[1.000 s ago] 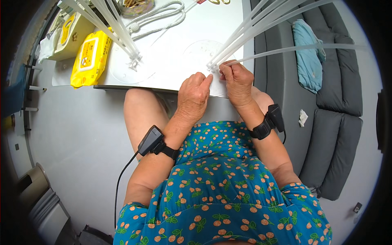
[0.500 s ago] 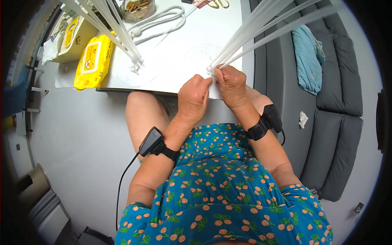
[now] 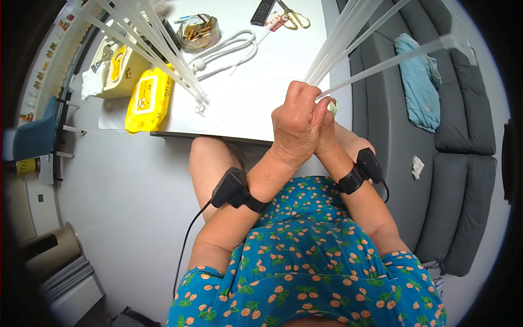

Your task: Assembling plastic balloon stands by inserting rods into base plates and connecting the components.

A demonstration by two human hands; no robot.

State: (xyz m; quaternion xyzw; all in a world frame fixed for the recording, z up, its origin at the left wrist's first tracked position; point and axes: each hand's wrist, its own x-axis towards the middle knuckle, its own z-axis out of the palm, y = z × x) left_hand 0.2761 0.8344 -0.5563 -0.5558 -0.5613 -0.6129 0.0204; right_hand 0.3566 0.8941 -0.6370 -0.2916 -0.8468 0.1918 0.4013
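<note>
My left hand [image 3: 296,117] is closed over the lower ends of the right-hand cluster of translucent white plastic rods [image 3: 339,41]. Pressed against it, my right hand [image 3: 325,128] is closed too, thumb up. One separate white plastic rod [image 3: 389,59] slants up to the right from between the hands; its far end widens into a cup-like shape. The fingertips and the rod's lower end are hidden. On the table's left stands a second cluster of rods [image 3: 171,62], joined at a small white hub [image 3: 202,107] on a clear round base [image 3: 188,121].
On the white table [image 3: 250,109] lie yellow wipes [image 3: 149,101], a tissue box [image 3: 122,76], a clear bowl [image 3: 210,39] with brown pieces, a white cord [image 3: 237,42], a black remote [image 3: 263,11] and gold-handled scissors [image 3: 294,20]. A grey sofa [image 3: 463,109] stands at right, holding a blue cloth [image 3: 417,82].
My left hand has moved right and up and now overlaps my right hand. One rod has swung lower to the right, apart from its cluster. The whole view has shifted slightly.
</note>
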